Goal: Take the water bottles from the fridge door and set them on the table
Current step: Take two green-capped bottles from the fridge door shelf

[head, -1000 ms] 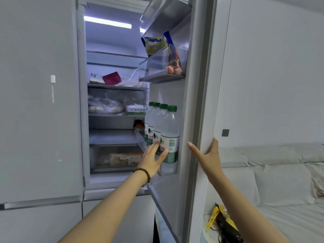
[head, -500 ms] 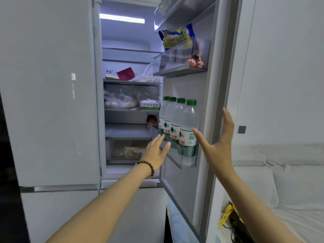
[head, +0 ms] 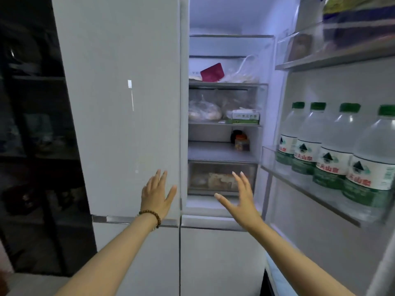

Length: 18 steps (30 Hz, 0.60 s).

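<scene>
Now both hands, left hand (head: 157,194) and right hand (head: 240,195), are held wide open (nothing is gripped), while four water bottles (head: 333,150) are kept in the fridge door shelf (head: 303,189).

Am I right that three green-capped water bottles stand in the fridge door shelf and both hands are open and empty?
Not quite: the head view shows four water bottles in the door shelf, not three. The rest holds: the left hand and right hand are open and empty.
</scene>
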Motion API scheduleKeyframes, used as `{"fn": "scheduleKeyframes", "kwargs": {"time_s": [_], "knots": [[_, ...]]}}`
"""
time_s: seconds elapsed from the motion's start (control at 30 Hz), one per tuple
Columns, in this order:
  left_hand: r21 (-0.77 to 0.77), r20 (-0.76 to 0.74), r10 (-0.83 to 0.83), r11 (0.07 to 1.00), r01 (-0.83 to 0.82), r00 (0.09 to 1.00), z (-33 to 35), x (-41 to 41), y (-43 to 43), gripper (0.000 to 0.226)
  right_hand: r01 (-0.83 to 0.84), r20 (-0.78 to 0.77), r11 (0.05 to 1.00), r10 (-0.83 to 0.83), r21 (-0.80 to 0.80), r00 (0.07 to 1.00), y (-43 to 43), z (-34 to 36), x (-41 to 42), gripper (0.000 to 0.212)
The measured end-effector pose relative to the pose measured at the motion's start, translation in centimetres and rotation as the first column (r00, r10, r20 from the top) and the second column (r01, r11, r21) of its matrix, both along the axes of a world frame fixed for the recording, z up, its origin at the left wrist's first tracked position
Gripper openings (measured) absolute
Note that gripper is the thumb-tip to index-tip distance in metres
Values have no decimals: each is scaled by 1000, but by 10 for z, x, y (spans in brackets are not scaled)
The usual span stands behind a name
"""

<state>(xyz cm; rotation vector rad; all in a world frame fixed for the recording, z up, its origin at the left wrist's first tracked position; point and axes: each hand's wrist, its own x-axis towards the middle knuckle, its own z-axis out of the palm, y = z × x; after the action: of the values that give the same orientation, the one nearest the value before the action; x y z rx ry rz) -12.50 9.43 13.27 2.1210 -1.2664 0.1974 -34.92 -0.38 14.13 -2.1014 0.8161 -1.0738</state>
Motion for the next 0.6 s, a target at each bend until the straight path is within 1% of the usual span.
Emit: {"fn": "scheduleKeyframes", "kwargs": {"time_s": [0.07,0.13,0.2,0.3,0.33,0.4,0.47,0.53,0.6], "knots": [[30,11,11,999,-12,1000,-13,42,-6,64,-8,1,984,8,177,1000,-10,-31,43,82],[59,34,15,998,-17,999,-28,80,-17,66,-12,13,930,8,368,1000,-17,-60,83,79],[87,63,6,996,-11,998,-45,112,-32,70,-21,19,847,13,532,1000,-24,-87,120,79],[101,109,-38,995,27,993,-74,150,-59,84,-32,54,708,-9,705,999,-36,-123,166,83],[109,134,-53,993,38,990,-83,160,-69,84,-50,86,657,-21,753,996,-42,-135,179,85],[126,194,-77,991,53,978,-101,178,-87,75,-102,155,573,-44,813,987,-51,-157,202,89],[139,242,-96,988,64,965,-118,193,-103,68,-139,188,519,-43,843,981,-59,-177,222,96],[129,296,-98,990,62,950,-132,204,-117,66,-163,205,497,-31,852,978,-66,-192,241,99],[98,344,-81,994,50,936,-146,209,-128,66,-166,206,498,-26,851,978,-74,-205,258,100]]}}
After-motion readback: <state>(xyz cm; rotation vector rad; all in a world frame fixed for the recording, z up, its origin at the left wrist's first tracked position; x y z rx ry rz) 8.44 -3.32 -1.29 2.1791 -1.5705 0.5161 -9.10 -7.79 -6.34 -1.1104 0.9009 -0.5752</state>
